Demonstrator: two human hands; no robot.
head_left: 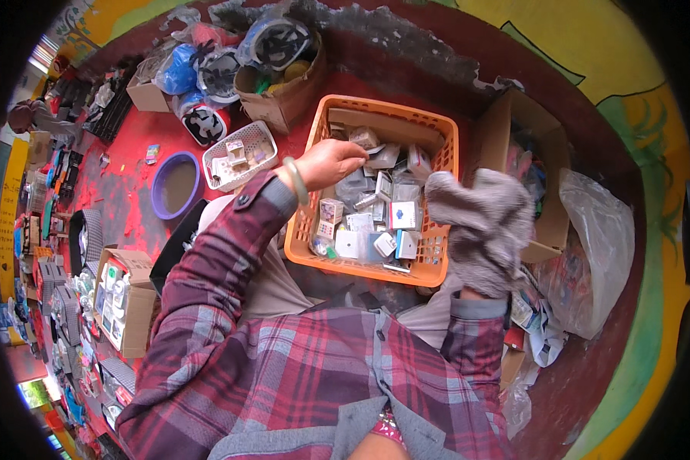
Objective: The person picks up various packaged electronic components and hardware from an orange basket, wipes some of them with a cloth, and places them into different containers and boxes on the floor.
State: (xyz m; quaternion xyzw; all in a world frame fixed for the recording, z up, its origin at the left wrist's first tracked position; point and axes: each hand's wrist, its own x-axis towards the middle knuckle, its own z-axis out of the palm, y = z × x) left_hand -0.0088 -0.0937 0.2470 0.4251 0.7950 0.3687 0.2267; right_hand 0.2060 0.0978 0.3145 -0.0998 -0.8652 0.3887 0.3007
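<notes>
My left hand [331, 162], with a pale bangle [296, 181] at the wrist, reaches over the far left part of an orange plastic basket [364, 270]. Its fingers are closed at the tips, next to a small thin flat piece [375, 149]; whether they pinch it is not clear. A grey cloth [479, 226] is bunched round my right hand [483, 293] at the basket's right rim, hiding the fingers. Inside the basket lie several small boxes, such as a white box [403, 215] with a blue mark, a patterned box [330, 211] and a brown box [364, 137].
Cardboard box [556, 230] and clear plastic bag [602, 245] stand right. Beyond the basket's left are a white basket [241, 175], purple basin [176, 184] and carton [284, 107] near bagged helmets [218, 77]. A box of bottles [126, 307] sits left, beside rows of goods.
</notes>
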